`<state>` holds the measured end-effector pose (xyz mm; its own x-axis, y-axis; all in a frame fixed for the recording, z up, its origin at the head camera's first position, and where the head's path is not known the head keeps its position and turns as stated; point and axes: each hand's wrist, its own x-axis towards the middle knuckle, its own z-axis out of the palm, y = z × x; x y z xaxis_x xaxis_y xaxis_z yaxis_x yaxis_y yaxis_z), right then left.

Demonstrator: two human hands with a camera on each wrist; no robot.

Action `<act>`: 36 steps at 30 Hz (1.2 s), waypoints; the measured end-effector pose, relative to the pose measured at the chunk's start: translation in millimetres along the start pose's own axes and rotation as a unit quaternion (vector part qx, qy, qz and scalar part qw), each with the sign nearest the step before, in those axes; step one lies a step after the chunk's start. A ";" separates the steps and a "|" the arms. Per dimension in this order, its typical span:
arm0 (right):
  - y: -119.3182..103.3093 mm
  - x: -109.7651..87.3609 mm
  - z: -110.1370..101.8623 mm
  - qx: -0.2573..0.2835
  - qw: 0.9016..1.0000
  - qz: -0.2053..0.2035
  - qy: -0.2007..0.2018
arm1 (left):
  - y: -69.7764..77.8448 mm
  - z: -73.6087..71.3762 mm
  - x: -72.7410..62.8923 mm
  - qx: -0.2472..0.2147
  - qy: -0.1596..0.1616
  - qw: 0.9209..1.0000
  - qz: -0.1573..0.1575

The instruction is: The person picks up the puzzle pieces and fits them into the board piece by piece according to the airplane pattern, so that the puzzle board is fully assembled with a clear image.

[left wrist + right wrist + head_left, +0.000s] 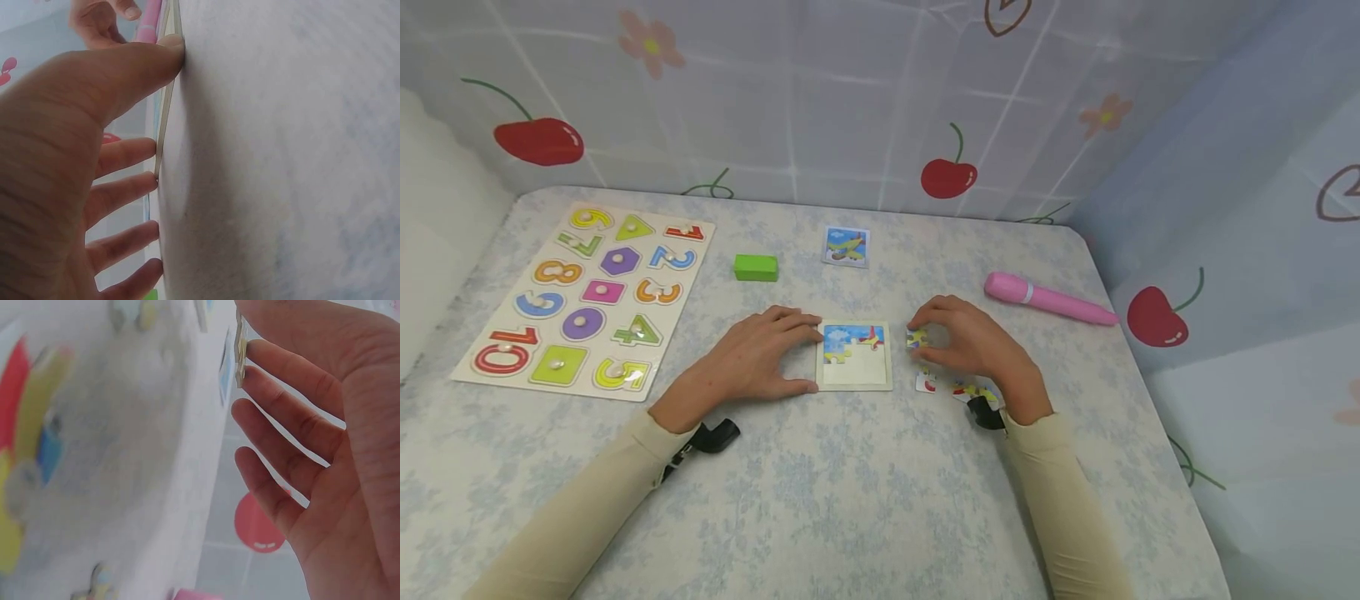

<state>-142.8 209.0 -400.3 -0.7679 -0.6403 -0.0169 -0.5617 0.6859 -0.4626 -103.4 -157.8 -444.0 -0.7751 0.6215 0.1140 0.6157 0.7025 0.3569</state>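
A small square puzzle board (854,385) lies on the table, with joined sky-and-plane pieces (838,340) along its top and left. My left hand (758,354) holds the board's left side, thumb at the lower corner and index finger at the upper one. In the left wrist view the thumb (140,72) touches the board's thin edge (165,112). Just right of the board, my right hand (964,335) pinches a yellow-and-blue puzzle piece (916,338), seen edge-on in the right wrist view (240,353). Loose pieces (927,382) lie under that hand, partly hidden by the wrist camera.
A number-and-shape peg board (571,304) lies at the left. Behind the puzzle are a green block (756,267) and an airplane picture card (846,247). A pink pen-shaped object (1051,300) lies at the right. A patterned curtain (850,100) hangs behind the table.
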 end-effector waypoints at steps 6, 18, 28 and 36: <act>-10.6 8.9 1.0 -0.003 1.000 -0.009 -0.001 | 0.2 0.7 -0.6 0.000 -0.003 1.000 -0.002; -26.7 26.8 9.5 0.007 1.000 -0.023 -0.016 | 0.4 1.3 -0.7 0.002 -0.003 1.000 0.000; -37.1 39.1 26.7 -0.011 0.998 -0.051 -0.036 | 0.5 0.4 -0.7 -0.001 -0.006 1.000 -0.001; -44.5 44.0 37.0 -0.040 0.996 -0.071 -0.036 | 0.1 -1.3 0.4 -0.002 -0.003 1.000 0.004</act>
<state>-140.2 137.5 -413.2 -0.6563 -0.7542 -0.0209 -0.6885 0.6099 -0.3925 -103.8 -158.0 -442.7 -0.7698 0.6285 0.1109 0.6205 0.6964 0.3604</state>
